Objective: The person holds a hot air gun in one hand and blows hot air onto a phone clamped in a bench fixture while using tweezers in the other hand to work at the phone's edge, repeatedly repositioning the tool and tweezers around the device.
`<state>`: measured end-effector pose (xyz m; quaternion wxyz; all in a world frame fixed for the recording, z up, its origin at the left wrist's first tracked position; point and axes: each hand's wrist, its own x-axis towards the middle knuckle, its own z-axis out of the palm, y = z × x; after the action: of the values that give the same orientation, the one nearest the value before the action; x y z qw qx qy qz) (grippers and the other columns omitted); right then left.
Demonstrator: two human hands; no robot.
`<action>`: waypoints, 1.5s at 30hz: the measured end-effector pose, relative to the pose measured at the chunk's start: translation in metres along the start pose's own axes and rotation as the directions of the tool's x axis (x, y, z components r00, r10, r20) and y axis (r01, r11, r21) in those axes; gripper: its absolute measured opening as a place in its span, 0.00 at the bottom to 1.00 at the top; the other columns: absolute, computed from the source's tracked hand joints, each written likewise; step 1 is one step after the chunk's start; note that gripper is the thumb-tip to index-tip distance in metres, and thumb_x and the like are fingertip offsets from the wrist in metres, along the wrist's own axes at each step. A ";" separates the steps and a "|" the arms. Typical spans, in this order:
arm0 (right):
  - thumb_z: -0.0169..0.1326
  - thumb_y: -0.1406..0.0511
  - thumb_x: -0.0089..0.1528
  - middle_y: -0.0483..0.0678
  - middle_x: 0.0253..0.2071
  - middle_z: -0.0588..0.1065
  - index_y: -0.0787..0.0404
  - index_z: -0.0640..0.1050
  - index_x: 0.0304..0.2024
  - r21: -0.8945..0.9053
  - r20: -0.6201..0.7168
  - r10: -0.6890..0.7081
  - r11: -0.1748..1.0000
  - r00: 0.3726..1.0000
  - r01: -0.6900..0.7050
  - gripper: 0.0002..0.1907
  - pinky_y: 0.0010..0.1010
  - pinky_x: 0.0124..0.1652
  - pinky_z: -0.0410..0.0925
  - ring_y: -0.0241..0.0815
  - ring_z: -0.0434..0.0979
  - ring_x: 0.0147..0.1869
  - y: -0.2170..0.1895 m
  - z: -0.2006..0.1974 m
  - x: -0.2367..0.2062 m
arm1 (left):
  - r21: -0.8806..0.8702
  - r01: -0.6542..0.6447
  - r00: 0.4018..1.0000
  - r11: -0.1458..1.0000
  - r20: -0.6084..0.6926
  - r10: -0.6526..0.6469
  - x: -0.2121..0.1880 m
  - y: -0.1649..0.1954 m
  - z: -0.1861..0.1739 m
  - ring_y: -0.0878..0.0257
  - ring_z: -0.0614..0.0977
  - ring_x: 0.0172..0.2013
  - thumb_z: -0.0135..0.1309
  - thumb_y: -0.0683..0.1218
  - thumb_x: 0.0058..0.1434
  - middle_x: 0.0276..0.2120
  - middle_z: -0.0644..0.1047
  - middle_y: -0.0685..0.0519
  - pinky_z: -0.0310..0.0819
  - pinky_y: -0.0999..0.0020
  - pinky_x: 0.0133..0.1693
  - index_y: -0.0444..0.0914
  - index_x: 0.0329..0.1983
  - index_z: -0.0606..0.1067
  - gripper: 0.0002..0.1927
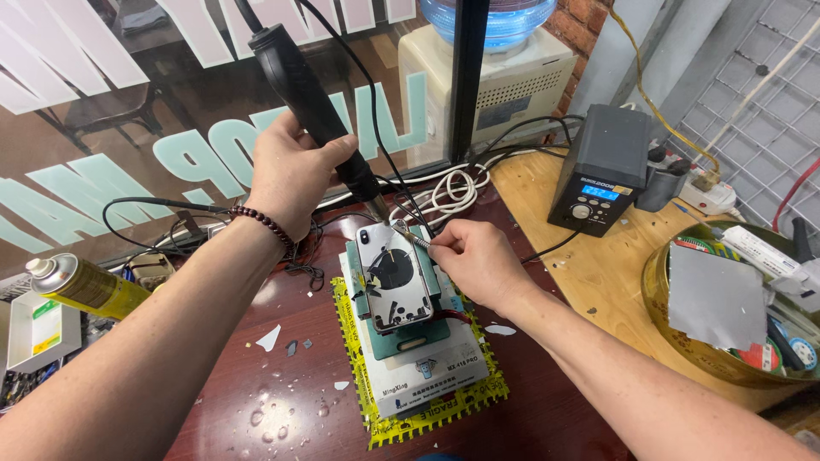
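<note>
Black hot-air tool is gripped tight in the left hand, upper middle of frame. Right hand pinches tweezers against the phone, clamped mid-frame on a green holder.

Two bare forearms enter from the bottom of the frame, one from the lower left corner and one from the lower right, and no sleeve shows on either. The left hand, at upper centre-left of the frame, has a bracelet of small, dark, reddish-brown round beads strung in a single row around the wrist. The right hand, near the centre, wears no ring, watch or band that can be seen. Neither hand is gloved.
</note>
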<state>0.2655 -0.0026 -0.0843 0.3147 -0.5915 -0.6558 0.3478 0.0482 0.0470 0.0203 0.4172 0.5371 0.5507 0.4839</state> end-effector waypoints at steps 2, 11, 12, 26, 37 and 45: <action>0.60 0.64 0.60 0.48 0.26 0.82 0.64 0.83 0.35 0.053 0.009 0.036 0.998 0.999 -0.037 0.08 0.30 0.31 0.71 0.34 0.80 0.29 0.000 0.000 0.001 | -0.001 0.003 1.000 1.000 0.000 -0.003 0.000 0.000 0.000 0.64 0.85 0.40 0.59 0.39 0.60 0.40 0.81 0.52 0.85 0.69 0.41 0.36 0.50 0.72 0.15; 0.58 0.65 0.61 0.54 0.29 0.82 0.64 0.81 0.36 -0.145 -0.045 -0.236 0.963 0.971 0.228 0.07 0.36 0.33 0.73 0.46 0.84 0.32 -0.001 -0.005 -0.004 | -0.012 -0.020 1.000 1.000 0.001 0.020 0.006 -0.005 -0.003 0.65 0.85 0.39 0.60 0.39 0.60 0.39 0.81 0.53 0.85 0.68 0.39 0.36 0.48 0.72 0.14; 0.58 0.65 0.61 0.55 0.29 0.81 0.64 0.81 0.36 -0.165 -0.042 -0.248 0.957 0.968 0.238 0.07 0.37 0.33 0.72 0.48 0.84 0.33 -0.002 -0.005 -0.004 | -0.014 -0.023 1.000 1.000 -0.001 0.023 0.006 -0.006 -0.003 0.65 0.85 0.39 0.60 0.39 0.60 0.39 0.81 0.53 0.84 0.68 0.39 0.36 0.48 0.72 0.14; 0.60 0.63 0.60 0.49 0.26 0.82 0.64 0.83 0.35 0.027 0.003 0.020 0.999 1.000 -0.020 0.09 0.29 0.32 0.71 0.35 0.80 0.29 -0.002 -0.001 0.000 | 0.025 0.023 1.000 0.999 -0.014 -0.023 0.009 0.000 0.008 0.62 0.86 0.40 0.60 0.40 0.60 0.40 0.81 0.50 0.86 0.68 0.42 0.36 0.50 0.71 0.16; 0.60 0.66 0.61 0.45 0.25 0.79 0.66 0.82 0.34 0.259 0.083 0.095 0.959 0.992 -0.113 0.07 0.26 0.29 0.66 0.30 0.75 0.27 0.014 0.004 0.011 | 0.020 0.017 0.999 1.000 -0.037 -0.016 0.004 -0.001 -0.008 0.62 0.86 0.41 0.60 0.39 0.61 0.41 0.81 0.49 0.87 0.66 0.44 0.35 0.50 0.71 0.16; 0.59 0.66 0.61 0.43 0.26 0.78 0.65 0.81 0.34 0.311 0.089 0.091 0.944 0.992 -0.114 0.06 0.23 0.30 0.68 0.29 0.75 0.29 0.018 0.004 0.015 | -0.033 0.028 1.000 0.999 -0.008 -0.028 -0.015 0.005 -0.030 0.62 0.87 0.41 0.59 0.38 0.60 0.39 0.82 0.51 0.87 0.64 0.43 0.34 0.49 0.71 0.15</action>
<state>0.2705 0.0131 -0.1013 0.3625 -0.5539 -0.5712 0.4853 0.0205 0.0293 0.0294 0.4306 0.5204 0.5518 0.4893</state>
